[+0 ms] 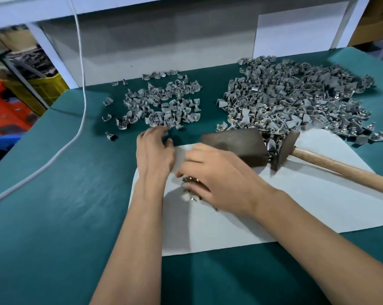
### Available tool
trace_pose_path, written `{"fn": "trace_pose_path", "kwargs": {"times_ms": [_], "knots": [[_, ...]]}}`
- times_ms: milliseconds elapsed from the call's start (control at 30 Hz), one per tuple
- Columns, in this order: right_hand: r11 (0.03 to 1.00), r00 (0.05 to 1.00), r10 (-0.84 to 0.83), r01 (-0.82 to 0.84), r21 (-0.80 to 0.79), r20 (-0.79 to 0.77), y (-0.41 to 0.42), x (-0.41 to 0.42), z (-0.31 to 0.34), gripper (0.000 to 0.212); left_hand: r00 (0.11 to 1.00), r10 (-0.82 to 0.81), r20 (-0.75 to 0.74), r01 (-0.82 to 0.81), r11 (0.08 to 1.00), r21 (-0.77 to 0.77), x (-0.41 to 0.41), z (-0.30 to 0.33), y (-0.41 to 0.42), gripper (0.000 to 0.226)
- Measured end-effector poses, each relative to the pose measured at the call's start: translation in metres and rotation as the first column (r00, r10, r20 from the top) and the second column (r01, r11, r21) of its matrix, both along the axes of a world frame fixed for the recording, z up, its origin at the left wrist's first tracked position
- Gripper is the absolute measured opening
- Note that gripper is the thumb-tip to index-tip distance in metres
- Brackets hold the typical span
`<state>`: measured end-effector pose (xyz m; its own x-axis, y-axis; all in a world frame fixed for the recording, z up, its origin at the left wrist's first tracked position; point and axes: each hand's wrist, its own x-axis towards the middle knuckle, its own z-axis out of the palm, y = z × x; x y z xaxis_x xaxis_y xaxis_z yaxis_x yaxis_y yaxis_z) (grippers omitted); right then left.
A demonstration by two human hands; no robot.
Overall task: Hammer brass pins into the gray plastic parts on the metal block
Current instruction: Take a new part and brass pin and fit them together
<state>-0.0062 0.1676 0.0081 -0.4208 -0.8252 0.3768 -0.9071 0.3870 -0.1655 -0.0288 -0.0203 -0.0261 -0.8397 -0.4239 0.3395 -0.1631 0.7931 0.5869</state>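
Gray plastic parts, smaller heap (164, 104): loose on the green table cover (54, 216), toward its far edge, left of centre. We judge these to be blanks awaiting pins, kept within our left hand's reach.

White cable (81, 89): hangs down at the left and trails off the left edge.

Left hand (154, 150): at the near rim of the smaller heap, fingers loosely curled onto the parts. Whether they pinch one, we cannot tell; the fingertips blur.

White sheet (296, 205): lies on the cover's near centre, probably to show up small pins.

Brass pins (190, 188): a small cluster on the sheet's left part, under our right hand (219, 177), whose fingers curl down over them, apparently gathering; the exact pinch is hidden.

Metal block (236, 146): dark, at the sheet's far edge, just beyond the right hand, nothing seated on its top.

Hammer (283, 150): rests idle just right of the block, wooden handle running to the right edge.

Gray plastic parts, larger heap (296, 95): at the far right, brass glints among them, so probably finished pieces.
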Motion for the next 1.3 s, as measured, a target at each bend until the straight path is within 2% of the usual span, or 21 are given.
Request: {"fn": "trace_pose_path", "kwargs": {"times_ms": [100,233,433,500,567,667,733,833,1000,1067,1167,1300], "knots": [[0.991,0.996,0.033,-0.022,0.130,-0.082,-0.015,0.006,-0.006,0.026,0.999,0.020,-0.051,-0.019,0.999,0.027,0.000,0.000,0.001,0.025],[0.980,0.993,-0.038,0.059,0.191,-0.113,-0.024,0.012,-0.008,0.018,0.992,-0.052,-0.116,0.062,0.995,0.081,0.000,0.001,0.003,0.021],[0.964,0.986,-0.135,0.153,0.215,-0.098,-0.031,0.017,0.004,0.053,0.996,-0.075,-0.051,0.079,0.994,0.077,-0.003,0.002,0.000,0.023],[0.958,0.983,-0.158,0.176,0.226,-0.096,-0.035,0.019,0.004,0.049,0.997,-0.071,-0.036,0.073,0.995,0.064,-0.003,0.002,0.000,0.019],[0.958,0.983,-0.164,0.180,0.222,-0.088,-0.035,0.020,0.003,0.036,0.998,-0.052,-0.043,0.055,0.996,0.064,-0.002,0.002,0.000,0.013],[0.962,0.986,-0.154,0.164,0.216,-0.063,-0.033,0.018,0.003,0.029,0.998,-0.033,-0.044,0.039,0.989,0.145,-0.001,0.004,0.002,0.014],[0.972,0.986,-0.167,0.166,0.167,-0.006,-0.030,0.016,0.005,0.026,0.996,-0.027,-0.081,0.041,0.984,0.173,0.000,0.005,0.004,0.018],[0.987,0.985,-0.149,0.143,0.072,0.084,-0.025,0.012,0.005,0.018,0.978,-0.007,-0.210,0.059,0.968,0.243,-0.001,0.005,0.006,0.015],[0.980,0.962,-0.144,0.171,-0.098,0.231,-0.014,-0.001,0.006,0.010,0.930,0.019,-0.367,0.167,0.868,0.468,-0.007,0.003,0.013,0.011],[0.963,0.952,-0.134,0.191,-0.192,0.275,-0.006,-0.008,0.008,0.004,0.906,-0.013,-0.424,0.250,0.823,0.509,-0.007,0.004,0.020,0.012],[0.918,0.942,-0.176,0.261,-0.298,0.285,0.010,-0.022,0.010,0.011,0.873,-0.057,-0.485,0.351,0.764,0.542,-0.006,0.008,0.033,0.015],[0.857,0.926,-0.251,0.349,-0.380,0.283,0.037,-0.034,0.013,0.015,0.855,-0.219,-0.469,0.462,0.732,0.501,-0.002,0.012,0.052,0.025]]}}
